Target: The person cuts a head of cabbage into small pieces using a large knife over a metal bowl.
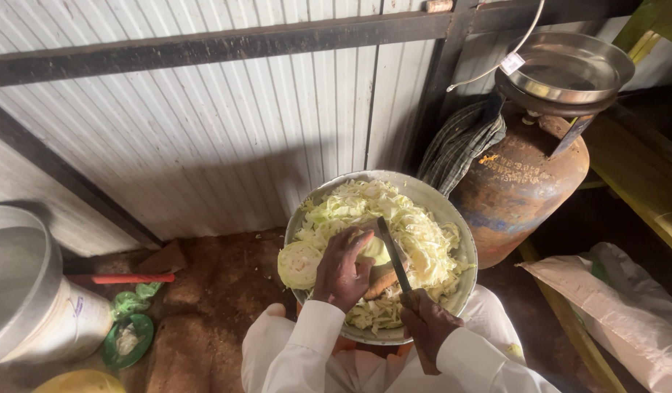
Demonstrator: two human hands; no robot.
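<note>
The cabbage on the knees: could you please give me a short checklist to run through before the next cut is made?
1. Left hand grips the cabbage piece: ok.
2. Right hand holds the knife by its handle: ok.
3. Fingertips away from the blade edge: cannot tell, they lie close beside it.
4. Metal bowl steady on the lap: cannot tell.
5. Room in the bowl for more shredded cabbage: not ok, it is heaped near the rim.

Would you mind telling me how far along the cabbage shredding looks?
Well along: the metal bowl is heaped with shredded cabbage. In hand: the left hand steadies a cabbage piece while the right hand slices with a knife. Left: that remaining piece.
</note>
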